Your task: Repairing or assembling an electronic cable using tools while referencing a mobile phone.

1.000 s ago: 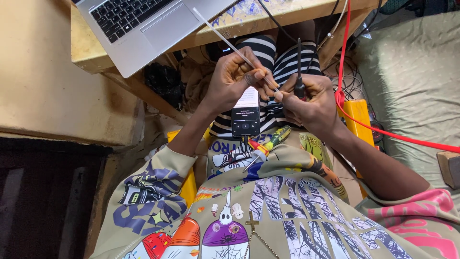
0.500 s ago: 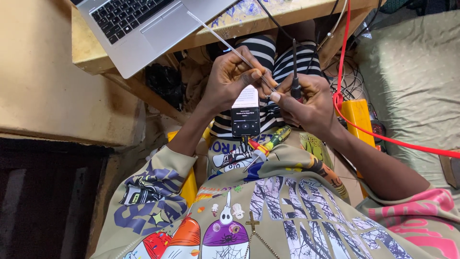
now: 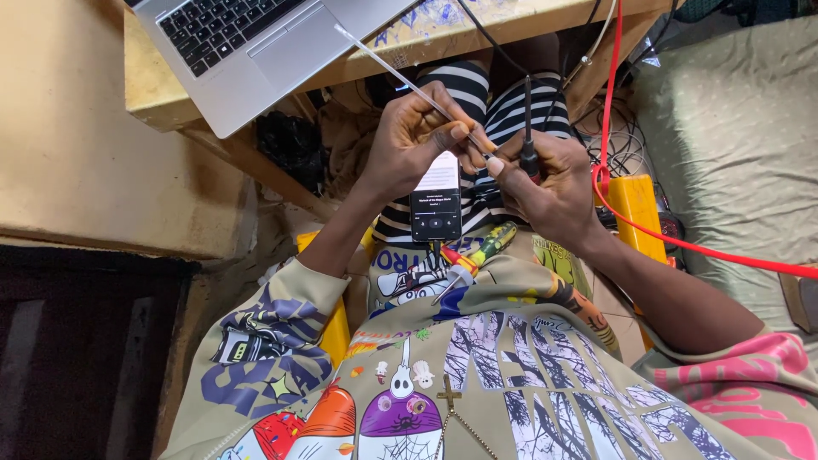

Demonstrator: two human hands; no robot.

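The left hand [image 3: 417, 136] was closed around a long thin white rod [image 3: 400, 77]. The rod pointed up past the front edge of the wooden desk [image 3: 162, 94], toward the near corner of the laptop [image 3: 256, 43]. The right hand [image 3: 545, 175] was curled shut around a thin black tool [image 3: 528, 128] that stood straight up. Both hands met over the person's lap, just above a phone [image 3: 436, 200] and two screwdrivers [image 3: 477, 255] lying there. The rod looked light, thin and easy to bend or snap, so a soft pinch near its low end seemed best. There was little room: the desk edge was close above, and a red cable [image 3: 609, 111] hung just beside the right hand.
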